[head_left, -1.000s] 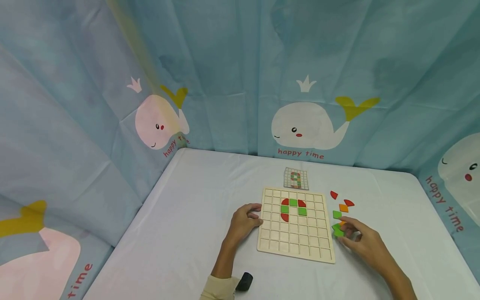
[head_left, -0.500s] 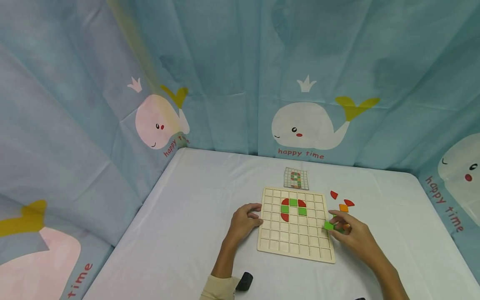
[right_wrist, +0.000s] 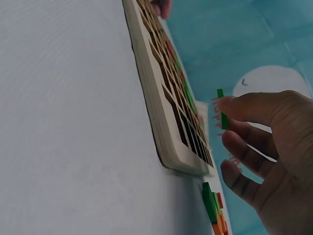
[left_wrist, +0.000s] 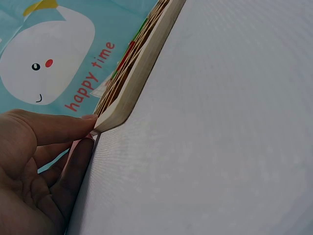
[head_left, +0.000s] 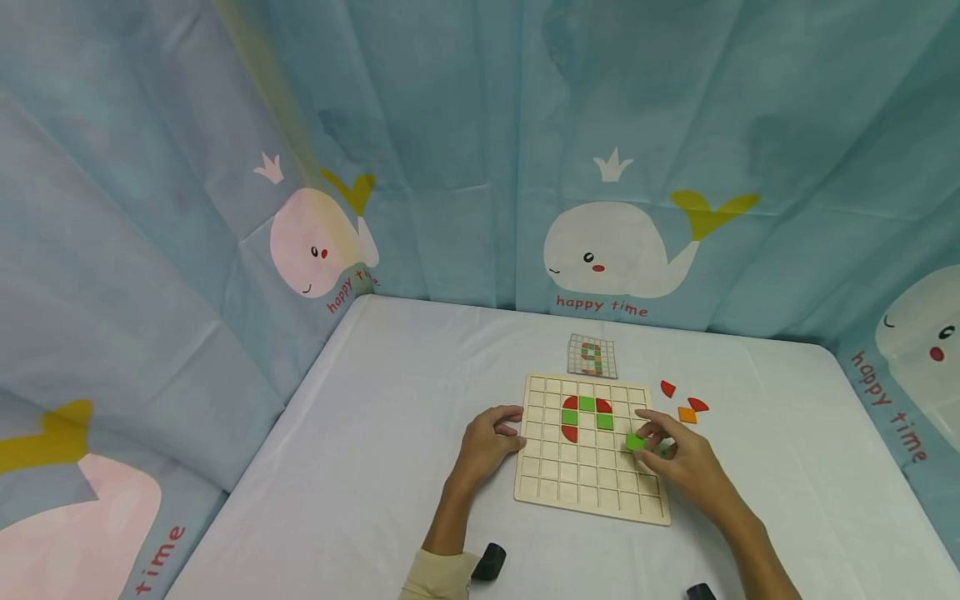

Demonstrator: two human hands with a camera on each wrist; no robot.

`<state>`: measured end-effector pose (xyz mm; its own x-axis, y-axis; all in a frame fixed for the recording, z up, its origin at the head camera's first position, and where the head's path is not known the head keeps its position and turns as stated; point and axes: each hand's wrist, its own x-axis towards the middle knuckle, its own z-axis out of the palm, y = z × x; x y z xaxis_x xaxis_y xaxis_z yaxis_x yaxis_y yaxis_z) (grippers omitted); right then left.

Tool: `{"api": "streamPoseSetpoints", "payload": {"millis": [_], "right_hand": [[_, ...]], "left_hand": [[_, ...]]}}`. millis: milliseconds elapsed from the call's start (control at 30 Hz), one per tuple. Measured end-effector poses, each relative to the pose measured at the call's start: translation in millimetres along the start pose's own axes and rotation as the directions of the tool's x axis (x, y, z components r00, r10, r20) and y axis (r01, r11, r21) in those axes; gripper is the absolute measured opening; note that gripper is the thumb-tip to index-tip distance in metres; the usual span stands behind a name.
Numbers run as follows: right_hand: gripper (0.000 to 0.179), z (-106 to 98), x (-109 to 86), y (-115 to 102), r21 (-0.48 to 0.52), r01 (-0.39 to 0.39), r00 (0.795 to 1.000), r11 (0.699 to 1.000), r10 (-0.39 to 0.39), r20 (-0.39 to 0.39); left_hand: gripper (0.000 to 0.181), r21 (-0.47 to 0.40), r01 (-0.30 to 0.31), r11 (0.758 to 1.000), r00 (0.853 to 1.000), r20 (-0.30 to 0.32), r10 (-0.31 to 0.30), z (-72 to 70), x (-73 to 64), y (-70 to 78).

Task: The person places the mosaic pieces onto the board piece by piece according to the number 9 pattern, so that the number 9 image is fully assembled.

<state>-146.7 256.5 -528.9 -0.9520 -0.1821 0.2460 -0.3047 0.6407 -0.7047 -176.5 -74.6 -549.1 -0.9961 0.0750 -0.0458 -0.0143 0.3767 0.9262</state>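
My right hand (head_left: 678, 454) pinches a green square tile (head_left: 635, 442) between thumb and fingers, over the right part of a wooden grid board (head_left: 570, 479). In the right wrist view the green tile (right_wrist: 223, 115) stands edge-on, raised above the board. My left hand (head_left: 487, 446) holds the board's left edge. The left wrist view shows the thumb of the left hand (left_wrist: 44, 152) on the board's rim (left_wrist: 132, 88). Red quarter-round tiles (head_left: 570, 434) and green square tiles (head_left: 605, 422) form an arch in the board's upper cells.
Behind the board lies a pattern card (head_left: 577, 362) with a coloured figure on a grid. Right of the board are red quarter-round tiles (head_left: 667, 389) and an orange square tile (head_left: 687, 415). More loose tiles (right_wrist: 210, 203) are partly hidden by my right hand in the head view.
My right hand has picked up the green tile from the loose pile and carried it left over the board. The left hand has stayed at the board's edge.
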Motion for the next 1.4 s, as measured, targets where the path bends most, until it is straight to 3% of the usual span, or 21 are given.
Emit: {"api": "streamPoseSetpoints", "payload": {"millis": [233, 700, 1167, 1400], "right_hand": [[0.062, 8, 8.4, 1, -0.014, 0.022, 1.000, 1.000, -0.022, 0.009], [0.061, 21, 20.9, -4, 0.063, 0.022, 0.998, 0.998, -0.025, 0.050], [0.062, 32, 29.7, -5, 0.010, -0.001, 0.996, 1.000, 0.001, 0.087], [0.062, 38, 34.4, -9, 0.020, 0.031, 0.994, 0.999, -0.033, 0.108]], "left_hand": [[0.048, -0.002, -0.006, 1.000, 1.000, 0.000, 0.006, 0.1, -0.5, 0.0], [0.049, -0.007, 0.008, 1.000, 1.000, -0.002, -0.008, 0.9, -0.5, -0.9], [0.049, -0.009, 0.002, 1.000, 1.000, -0.004, -0.002, 0.3, -0.4, -0.8], [0.049, -0.006, -0.007, 1.000, 1.000, -0.004, 0.007, 0.3, -0.1, -0.8]]}}
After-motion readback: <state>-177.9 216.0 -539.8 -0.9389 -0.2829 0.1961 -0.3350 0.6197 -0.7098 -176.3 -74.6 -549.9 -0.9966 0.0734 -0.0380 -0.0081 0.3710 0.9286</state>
